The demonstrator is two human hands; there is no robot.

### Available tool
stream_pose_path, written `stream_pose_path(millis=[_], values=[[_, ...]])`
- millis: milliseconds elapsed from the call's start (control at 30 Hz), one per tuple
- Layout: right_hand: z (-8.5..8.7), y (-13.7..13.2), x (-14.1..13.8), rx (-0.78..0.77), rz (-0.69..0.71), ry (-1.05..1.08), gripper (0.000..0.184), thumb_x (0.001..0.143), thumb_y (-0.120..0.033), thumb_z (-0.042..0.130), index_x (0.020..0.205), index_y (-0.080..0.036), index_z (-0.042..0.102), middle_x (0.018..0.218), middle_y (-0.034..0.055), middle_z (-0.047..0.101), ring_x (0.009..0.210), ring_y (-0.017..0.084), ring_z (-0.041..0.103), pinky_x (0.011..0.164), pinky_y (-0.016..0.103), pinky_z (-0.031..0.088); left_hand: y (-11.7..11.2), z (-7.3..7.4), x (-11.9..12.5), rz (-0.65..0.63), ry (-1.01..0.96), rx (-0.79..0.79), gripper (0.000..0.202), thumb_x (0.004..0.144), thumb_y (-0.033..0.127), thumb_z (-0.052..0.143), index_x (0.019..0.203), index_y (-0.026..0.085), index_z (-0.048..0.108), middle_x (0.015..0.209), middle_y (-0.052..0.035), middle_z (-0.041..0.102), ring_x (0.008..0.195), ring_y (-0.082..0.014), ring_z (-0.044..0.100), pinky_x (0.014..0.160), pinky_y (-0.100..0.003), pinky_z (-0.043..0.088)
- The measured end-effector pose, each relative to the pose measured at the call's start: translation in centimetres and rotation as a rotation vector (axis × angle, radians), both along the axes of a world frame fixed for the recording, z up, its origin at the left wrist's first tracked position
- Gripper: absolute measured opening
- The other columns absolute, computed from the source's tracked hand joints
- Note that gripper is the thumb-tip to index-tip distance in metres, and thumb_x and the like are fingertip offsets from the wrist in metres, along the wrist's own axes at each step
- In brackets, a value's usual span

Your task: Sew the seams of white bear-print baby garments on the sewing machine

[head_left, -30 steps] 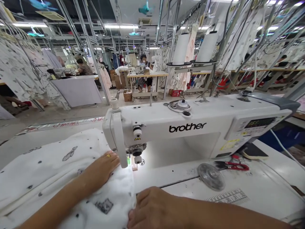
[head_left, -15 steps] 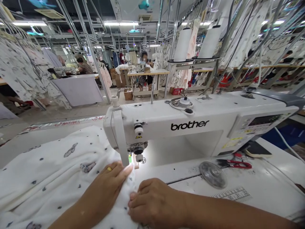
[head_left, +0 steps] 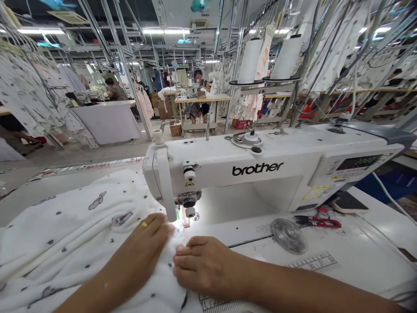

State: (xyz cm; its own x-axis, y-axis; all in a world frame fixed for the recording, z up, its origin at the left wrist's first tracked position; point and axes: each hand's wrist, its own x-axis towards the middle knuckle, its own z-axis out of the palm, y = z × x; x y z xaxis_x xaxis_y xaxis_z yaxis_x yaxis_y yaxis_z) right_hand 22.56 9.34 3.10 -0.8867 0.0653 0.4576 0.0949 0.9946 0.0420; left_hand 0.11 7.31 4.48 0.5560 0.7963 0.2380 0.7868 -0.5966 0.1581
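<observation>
A soft white fabric (head_left: 107,191) printed with grey bears and dark dots spreads across the left of the sewing table and runs under the head of a white sewing machine (head_left: 260,150). My left hand (head_left: 146,243), a ring on one finger, is closed on the fabric just left of the lit needle area; its fingertips are partly hidden. Close to the front, my right hand (head_left: 208,265) has its fingers curled on the fabric's right edge. The presser foot is mostly hidden behind the machine head and the glare.
On the table right of my hands lie a clear round disc (head_left: 289,235) and red-handled thread snips (head_left: 321,221). A ruler scale (head_left: 312,261) marks the tabletop. Two thread cones (head_left: 250,58) stand above the machine. Beyond, a person (head_left: 198,89) sits at another table.
My left hand has shifted slightly left and its thumb has drawn back from the needle. The fabric's front edge lies differently, uncovering more ruler scale. Green lights now show on the machine's panel.
</observation>
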Motion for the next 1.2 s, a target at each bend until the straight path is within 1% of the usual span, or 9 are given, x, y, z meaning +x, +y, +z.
stream_pose_path(millis=[133,267,467,600,733,833,1000,1100,1200], values=[[0.5,-0.1,-0.3,0.052,-0.005,-0.074,0.022,0.094,-0.011,0.049,0.074,-0.016,0.056,0.070,0.0004,0.059,0.064,0.014,0.051,0.066,0.029,0.040,-1.8,0.1,0.5,-0.069,0.075,0.103,0.036,0.094,0.017,0.043,0.127,0.024,0.055,0.125,-0.0064,0.064,0.116,-0.0212,0.059,0.098,-0.034,0.052],[0.5,0.1,-0.7,0.085,0.027,-0.130,0.025,0.091,-0.008,0.051,0.068,-0.017,0.053,0.064,-0.0004,0.056,0.060,0.015,0.049,0.062,0.030,0.037,-1.8,-1.0,-0.1,-0.089,0.098,0.167,0.040,0.093,0.016,0.045,0.131,0.025,0.054,0.131,-0.0045,0.062,0.120,-0.0215,0.059,0.102,-0.036,0.051],[-0.4,0.8,-0.7,0.053,-0.070,-0.062,0.020,0.093,-0.010,0.051,0.074,-0.016,0.053,0.070,-0.0012,0.058,0.059,0.012,0.046,0.062,0.027,0.034,0.3,-1.9,-0.8,-0.082,0.018,0.120,0.033,0.093,0.014,0.042,0.121,0.022,0.057,0.125,-0.0064,0.064,0.122,-0.0200,0.057,0.103,-0.034,0.049],[-1.0,2.2,-1.1,-0.055,-0.121,-0.087,0.020,0.094,-0.009,0.048,0.076,-0.018,0.050,0.076,-0.0022,0.062,0.063,0.011,0.049,0.068,0.026,0.036,2.4,-1.5,-1.2,-0.073,-0.021,0.012,0.026,0.095,0.013,0.037,0.102,0.022,0.060,0.114,-0.0064,0.066,0.114,-0.0204,0.060,0.096,-0.034,0.051],[-1.4,3.2,-1.6,-0.099,-0.191,-0.082,0.021,0.092,-0.009,0.049,0.072,-0.018,0.047,0.074,-0.0018,0.061,0.069,0.012,0.052,0.068,0.026,0.034,4.6,-1.1,-2.0,-0.055,-0.011,-0.085,0.027,0.098,0.016,0.035,0.107,0.022,0.060,0.101,-0.0048,0.067,0.091,-0.0184,0.064,0.081,-0.031,0.052],[-1.4,3.4,-1.7,-0.129,-0.197,-0.063,0.020,0.091,-0.012,0.052,0.073,-0.017,0.050,0.075,-0.0011,0.063,0.073,0.013,0.055,0.067,0.027,0.034,5.1,0.1,-2.3,-0.061,0.006,-0.123,0.028,0.099,0.020,0.034,0.109,0.022,0.061,0.099,-0.0039,0.068,0.089,-0.0177,0.064,0.081,-0.031,0.051],[-1.1,2.9,-1.3,-0.241,-0.241,0.080,0.009,0.093,-0.012,0.054,0.089,-0.018,0.059,0.092,0.0004,0.069,0.084,0.012,0.060,0.080,0.027,0.038,1.8,2.5,-0.4,-0.001,0.006,-0.124,0.024,0.095,0.031,0.047,0.114,0.023,0.059,0.114,-0.0061,0.065,0.104,-0.0231,0.061,0.088,-0.036,0.050],[-1.0,2.8,-1.1,-0.272,-0.327,0.133,0.011,0.087,-0.010,0.056,0.096,-0.017,0.059,0.096,0.0029,0.067,0.086,0.016,0.058,0.082,0.029,0.040,-1.2,1.8,1.3,0.111,-0.085,-0.126,0.027,0.088,0.035,0.059,0.112,0.023,0.057,0.113,-0.0071,0.064,0.100,-0.0250,0.061,0.082,-0.037,0.052],[-1.2,3.1,-1.0,-0.276,-0.361,0.120,0.011,0.083,-0.011,0.059,0.092,-0.016,0.059,0.093,0.0047,0.064,0.087,0.019,0.054,0.080,0.030,0.040,-2.7,0.0,2.0,0.206,-0.222,-0.173,0.016,0.096,0.031,0.044,0.093,0.023,0.057,0.093,-0.0050,0.063,0.086,-0.0219,0.060,0.074,-0.035,0.051]])
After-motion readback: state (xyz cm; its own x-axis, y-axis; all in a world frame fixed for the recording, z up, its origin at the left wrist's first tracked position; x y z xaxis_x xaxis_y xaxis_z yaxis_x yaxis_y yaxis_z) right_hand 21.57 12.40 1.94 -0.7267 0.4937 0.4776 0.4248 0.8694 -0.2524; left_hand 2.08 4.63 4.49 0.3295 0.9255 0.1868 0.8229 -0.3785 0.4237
